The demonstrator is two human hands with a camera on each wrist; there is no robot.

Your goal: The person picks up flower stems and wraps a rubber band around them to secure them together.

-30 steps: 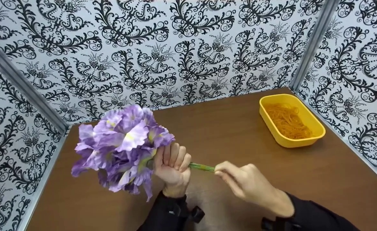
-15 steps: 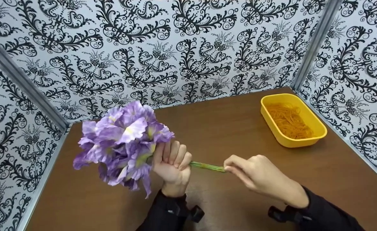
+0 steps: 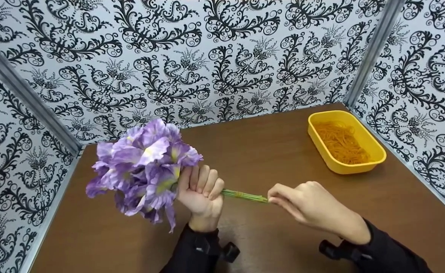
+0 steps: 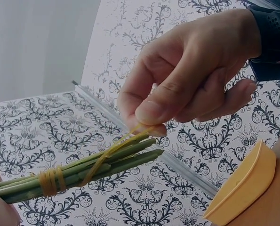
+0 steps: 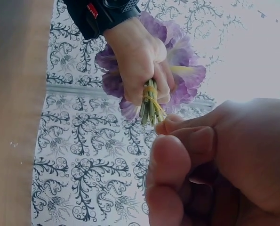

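Note:
My left hand [image 3: 201, 197] grips a bunch of purple artificial irises [image 3: 143, 170] just below the blooms, holding it sideways above the table. Green stems [image 3: 245, 195] stick out of the fist to the right. In the left wrist view, a yellow rubber band [image 4: 49, 182] is wound round the stems, and one loop of it stretches toward their cut ends. My right hand [image 3: 317, 210] pinches that loop between thumb and forefinger, right at the stem tips. From the right wrist view, the stem ends [image 5: 150, 113] point toward the pinching fingers.
A yellow plastic tub [image 3: 347, 168] stands at the right rear of the brown table [image 3: 245, 151], with a heap of rubber bands [image 3: 342, 144] inside. Patterned panels [image 3: 230, 64] wall the table at the back and both sides.
My right hand has drawn away to the right along the stems, so more of their length shows. My left hand and the blooms have shifted only slightly.

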